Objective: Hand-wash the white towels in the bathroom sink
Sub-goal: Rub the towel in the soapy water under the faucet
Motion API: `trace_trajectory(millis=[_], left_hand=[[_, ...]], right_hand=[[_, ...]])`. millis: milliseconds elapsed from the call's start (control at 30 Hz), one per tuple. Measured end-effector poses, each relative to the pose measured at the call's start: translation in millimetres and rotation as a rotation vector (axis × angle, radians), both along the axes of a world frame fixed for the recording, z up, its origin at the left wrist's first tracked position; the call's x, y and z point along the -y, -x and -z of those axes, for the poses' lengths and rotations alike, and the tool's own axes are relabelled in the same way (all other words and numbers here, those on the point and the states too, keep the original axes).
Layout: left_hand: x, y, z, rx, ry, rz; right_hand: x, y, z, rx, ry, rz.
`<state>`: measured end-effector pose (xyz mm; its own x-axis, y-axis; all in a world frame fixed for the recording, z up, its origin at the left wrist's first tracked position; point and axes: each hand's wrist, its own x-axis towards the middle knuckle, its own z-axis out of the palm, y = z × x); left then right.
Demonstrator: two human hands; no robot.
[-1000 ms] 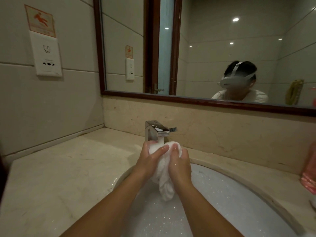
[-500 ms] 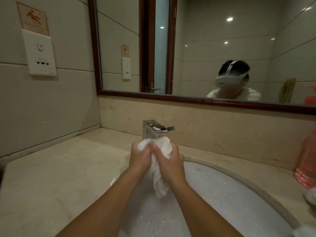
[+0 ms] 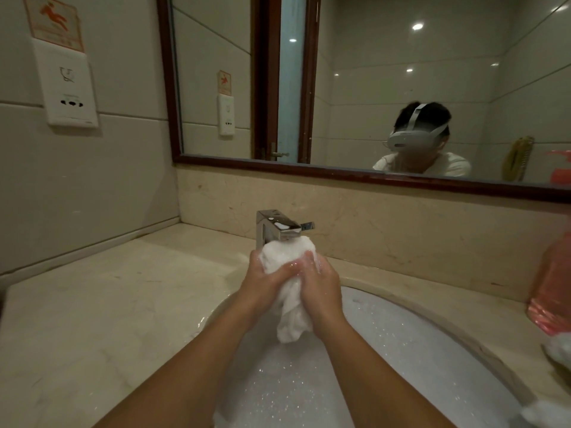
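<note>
White towel (image 3: 287, 273) bunched upright btwn both hands, just under chrome tap (image 3: 278, 228), above foamy sink (image 3: 401, 350), left hand (image 3: 262, 279) & right hand (image 3: 318, 279) curled round it, pink bottle (image 3: 553, 288) on bench (image 3: 92, 304) at right

sign (image 3: 54, 21): orange, falling-figure slip pictogram, on the left wall above the socket plate (image 3: 69, 84) | sign lettering: too blurred to read | mirror (image 3: 210, 41): same sign reflected, unreadable | other text: none legible
</note>
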<state>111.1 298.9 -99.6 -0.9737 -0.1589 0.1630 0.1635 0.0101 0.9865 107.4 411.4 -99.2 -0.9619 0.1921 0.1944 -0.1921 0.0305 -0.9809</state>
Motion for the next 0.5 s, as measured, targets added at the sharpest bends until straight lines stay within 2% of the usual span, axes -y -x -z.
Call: trace_trajectory(millis=[267,433,500], left_hand=[[11.6,11.1,-4.9,0.072,-0.076,-0.286],[15.4,10.1,-4.5,0.149,-0.170,-0.294],[15.5,11.1,-4.8,0.157,-0.218,-0.284]], right_hand=[[5.4,-2.5,-2.6,0.032,-0.005,-0.134],[12.4,-5.2,4.8,0.012,-0.107,-0.095],[10.8,-4.5,3.7,0.023,-0.080,-0.036]])
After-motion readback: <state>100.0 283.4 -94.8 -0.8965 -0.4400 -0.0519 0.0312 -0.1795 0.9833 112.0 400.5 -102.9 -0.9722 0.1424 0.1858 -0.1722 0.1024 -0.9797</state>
